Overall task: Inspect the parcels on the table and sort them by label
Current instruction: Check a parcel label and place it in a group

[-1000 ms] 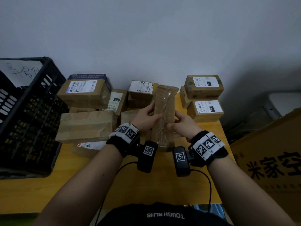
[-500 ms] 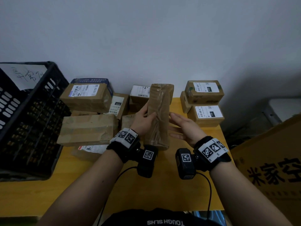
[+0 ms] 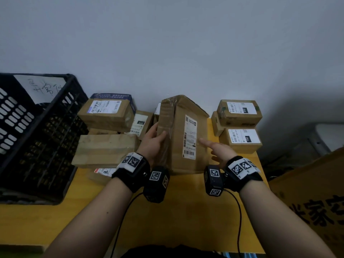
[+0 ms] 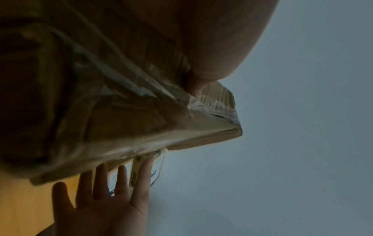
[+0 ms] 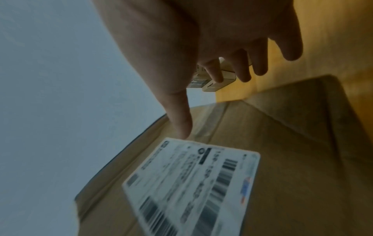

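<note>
Inspecting step: left hand [image 3: 152, 144] grips tall parcel [image 3: 183, 135] upright on table [image 3: 186, 211], thumb curled on taped edge. Right hand [image 3: 216, 149] spread, index finger near label [image 3: 190, 139]; contact unclear. Next, prob.: read code, place w/ matching stack. Black crate [image 3: 39, 138]: contents not discernible.

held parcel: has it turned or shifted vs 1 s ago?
Yes. The held parcel has turned: its labelled face now shows, toward the right-side stacked boxes. The left hand grips its left edge; the right hand is off it.
</note>
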